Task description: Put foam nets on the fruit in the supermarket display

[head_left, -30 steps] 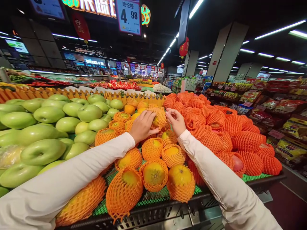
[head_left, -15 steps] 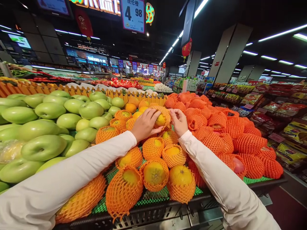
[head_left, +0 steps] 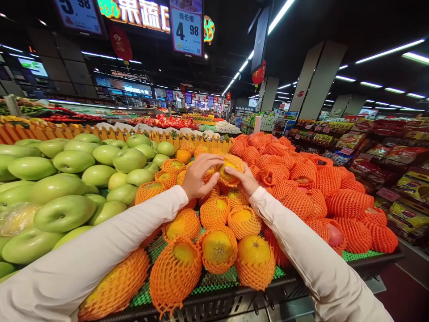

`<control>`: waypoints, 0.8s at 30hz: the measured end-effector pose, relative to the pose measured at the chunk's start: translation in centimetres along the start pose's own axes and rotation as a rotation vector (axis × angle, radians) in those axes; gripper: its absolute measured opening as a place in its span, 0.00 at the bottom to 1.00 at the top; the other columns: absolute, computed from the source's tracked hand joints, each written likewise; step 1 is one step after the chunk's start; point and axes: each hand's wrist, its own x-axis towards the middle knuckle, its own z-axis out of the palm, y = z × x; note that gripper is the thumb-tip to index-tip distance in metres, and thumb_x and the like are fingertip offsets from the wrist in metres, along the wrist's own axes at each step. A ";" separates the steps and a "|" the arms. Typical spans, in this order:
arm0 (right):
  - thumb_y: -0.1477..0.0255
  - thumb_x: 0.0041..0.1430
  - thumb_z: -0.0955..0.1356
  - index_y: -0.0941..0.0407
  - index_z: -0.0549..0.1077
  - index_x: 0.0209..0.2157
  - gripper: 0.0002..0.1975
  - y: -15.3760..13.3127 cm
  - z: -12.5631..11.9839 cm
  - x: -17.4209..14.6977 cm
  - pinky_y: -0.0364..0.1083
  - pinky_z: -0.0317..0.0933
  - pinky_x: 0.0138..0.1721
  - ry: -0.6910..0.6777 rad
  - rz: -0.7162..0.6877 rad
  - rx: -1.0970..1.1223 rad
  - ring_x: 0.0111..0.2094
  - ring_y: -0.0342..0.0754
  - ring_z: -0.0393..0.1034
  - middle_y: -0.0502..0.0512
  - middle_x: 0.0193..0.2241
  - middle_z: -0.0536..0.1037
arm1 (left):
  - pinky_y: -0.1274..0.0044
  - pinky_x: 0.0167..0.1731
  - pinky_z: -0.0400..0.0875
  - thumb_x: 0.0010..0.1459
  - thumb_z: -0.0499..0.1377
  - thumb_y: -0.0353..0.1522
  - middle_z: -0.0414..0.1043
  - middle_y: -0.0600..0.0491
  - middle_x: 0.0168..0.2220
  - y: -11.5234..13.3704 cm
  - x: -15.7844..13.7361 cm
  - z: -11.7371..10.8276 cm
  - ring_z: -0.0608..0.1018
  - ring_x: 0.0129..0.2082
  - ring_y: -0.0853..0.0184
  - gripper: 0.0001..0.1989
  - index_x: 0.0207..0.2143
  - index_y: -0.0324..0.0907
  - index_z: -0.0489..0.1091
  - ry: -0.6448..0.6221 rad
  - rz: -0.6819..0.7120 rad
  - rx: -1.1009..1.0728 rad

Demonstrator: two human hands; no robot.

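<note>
An orange in an orange foam net (head_left: 227, 170) is held between both hands above the middle of a fruit display. My left hand (head_left: 198, 177) grips its left side and my right hand (head_left: 246, 180) grips its right and lower side. Under them lies a heap of netted oranges (head_left: 217, 246) on green matting in a black crate (head_left: 214, 304). White sleeves cover both arms.
Large green apples (head_left: 63, 210) fill the display's left. Fruit in red-orange nets (head_left: 318, 201) is piled on the right. A price sign reading 4.98 (head_left: 187, 30) hangs above. Shelves of packaged goods (head_left: 395, 161) line an aisle at right. More produce stands lie behind.
My right hand has come in from beside the netted orange and taken hold of it. Both hands now hold it a little nearer and lower than before.
</note>
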 end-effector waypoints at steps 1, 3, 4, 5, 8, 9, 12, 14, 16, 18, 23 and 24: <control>0.61 0.37 0.80 0.52 0.71 0.46 0.33 -0.2 0.0 -0.1 0.51 0.72 0.45 -0.012 0.040 0.013 0.44 0.50 0.74 0.53 0.46 0.78 | 0.63 0.48 0.72 0.64 0.53 0.35 0.74 0.46 0.45 -0.3 0.1 -0.2 0.75 0.47 0.59 0.10 0.44 0.43 0.70 0.114 -0.104 -0.032; 0.57 0.41 0.77 0.50 0.72 0.48 0.31 -0.6 0.1 -0.3 0.51 0.74 0.39 -0.009 0.105 0.030 0.45 0.53 0.75 0.53 0.47 0.78 | 0.67 0.45 0.72 0.65 0.52 0.37 0.73 0.48 0.42 -1.0 0.3 -0.2 0.75 0.44 0.61 0.09 0.40 0.43 0.69 0.251 -0.359 -0.095; 0.57 0.42 0.76 0.50 0.72 0.48 0.31 -0.8 0.1 -0.4 0.51 0.74 0.37 0.004 0.114 0.032 0.45 0.53 0.75 0.52 0.48 0.78 | 0.68 0.44 0.72 0.65 0.52 0.38 0.73 0.48 0.42 -1.3 0.3 -0.1 0.75 0.43 0.62 0.10 0.40 0.43 0.69 0.235 -0.482 -0.151; 0.56 0.42 0.76 0.50 0.72 0.48 0.30 -0.9 0.1 -0.4 0.51 0.74 0.37 0.013 0.105 0.033 0.46 0.53 0.75 0.52 0.48 0.78 | 0.68 0.45 0.72 0.64 0.53 0.40 0.74 0.48 0.42 -1.6 0.3 0.1 0.75 0.43 0.62 0.12 0.40 0.43 0.69 0.158 -0.584 -0.228; 0.58 0.41 0.76 0.51 0.72 0.48 0.31 -0.8 0.2 -0.3 0.50 0.74 0.40 0.002 0.040 0.036 0.46 0.52 0.76 0.52 0.48 0.79 | 0.70 0.47 0.71 0.62 0.54 0.46 0.74 0.50 0.42 -1.9 0.1 0.8 0.75 0.44 0.62 0.17 0.40 0.42 0.69 -0.146 -0.750 -0.463; 0.58 0.41 0.77 0.51 0.73 0.47 0.30 -0.7 0.1 -0.2 0.50 0.74 0.40 -0.002 0.028 0.040 0.45 0.52 0.76 0.52 0.47 0.80 | 0.71 0.47 0.71 0.61 0.54 0.47 0.74 0.50 0.41 -1.9 0.0 1.1 0.75 0.44 0.63 0.17 0.40 0.42 0.69 -0.194 -0.769 -0.508; 0.57 0.40 0.77 0.52 0.73 0.46 0.30 -0.6 0.0 -0.1 0.51 0.74 0.41 0.001 0.021 0.045 0.46 0.53 0.76 0.54 0.46 0.80 | 0.73 0.47 0.70 0.60 0.55 0.46 0.72 0.52 0.38 -2.0 -0.2 1.6 0.74 0.41 0.64 0.16 0.36 0.43 0.66 -0.181 -0.763 -0.512; 0.55 0.41 0.76 0.52 0.74 0.45 0.30 -0.6 -0.2 -0.2 0.52 0.75 0.41 0.020 0.037 0.043 0.47 0.54 0.76 0.54 0.45 0.80 | 0.73 0.46 0.69 0.59 0.55 0.45 0.71 0.52 0.36 -2.4 -0.3 1.8 0.73 0.39 0.65 0.14 0.34 0.43 0.64 -0.143 -0.748 -0.433; 0.53 0.41 0.76 0.52 0.73 0.46 0.30 -0.8 -0.3 -0.3 0.53 0.75 0.41 0.054 0.059 0.034 0.47 0.55 0.76 0.54 0.45 0.80 | 0.72 0.46 0.69 0.60 0.54 0.44 0.70 0.52 0.35 -3.0 -0.4 1.9 0.73 0.38 0.64 0.13 0.32 0.43 0.64 -0.160 -0.756 -0.339; 0.52 0.42 0.75 0.52 0.73 0.46 0.31 -0.8 -0.3 -0.3 0.53 0.75 0.40 0.091 0.067 0.029 0.46 0.55 0.76 0.55 0.43 0.80 | 0.70 0.46 0.70 0.61 0.53 0.43 0.71 0.51 0.34 -3.3 -0.6 1.8 0.73 0.38 0.63 0.13 0.32 0.43 0.64 -0.229 -0.767 -0.280; 0.47 0.47 0.70 0.53 0.72 0.45 0.30 -0.2 -0.2 0.4 0.54 0.72 0.48 0.144 -0.045 0.065 0.49 0.55 0.74 0.56 0.44 0.79 | 0.62 0.59 0.67 0.57 0.56 0.36 0.69 0.42 0.55 -1.7 -0.3 0.5 0.72 0.56 0.56 0.21 0.52 0.40 0.65 -0.279 -0.424 -0.192; 0.47 0.47 0.71 0.53 0.71 0.45 0.30 0.0 -0.2 0.5 0.53 0.71 0.51 0.155 -0.087 0.060 0.50 0.54 0.73 0.57 0.45 0.78 | 0.60 0.62 0.63 0.55 0.59 0.35 0.62 0.39 0.62 -1.0 0.0 0.3 0.68 0.62 0.54 0.30 0.60 0.40 0.59 -0.309 -0.301 -0.176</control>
